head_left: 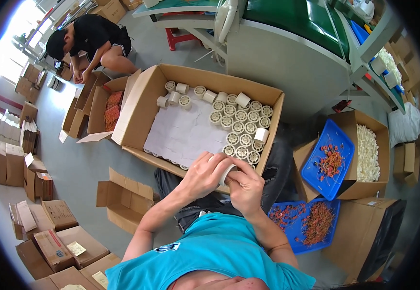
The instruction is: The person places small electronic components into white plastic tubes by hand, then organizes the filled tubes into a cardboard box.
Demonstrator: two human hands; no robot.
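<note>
My left hand (201, 172) and my right hand (246, 187) meet over the near edge of a large open cardboard box (144, 104). Between them they hold a white cylindrical part (227, 174), its far side hidden by my fingers. Both hands are closed around it. Inside the box, similar white round parts (241, 116) stand in rows on the right, most with their slotted ends up. Several more lie loosely along the far side, some on their sides. A pale paper sheet (183, 128) covers the left part.
To my right, a blue tray (344, 166) of orange and red wired pieces rests on a box of white parts (367, 154); another blue tray (333, 234) lies lower. An opened carton (127, 195) sits at left. A person (96, 41) crouches far left beside boxes. A green-topped workbench (292, 21) stands behind.
</note>
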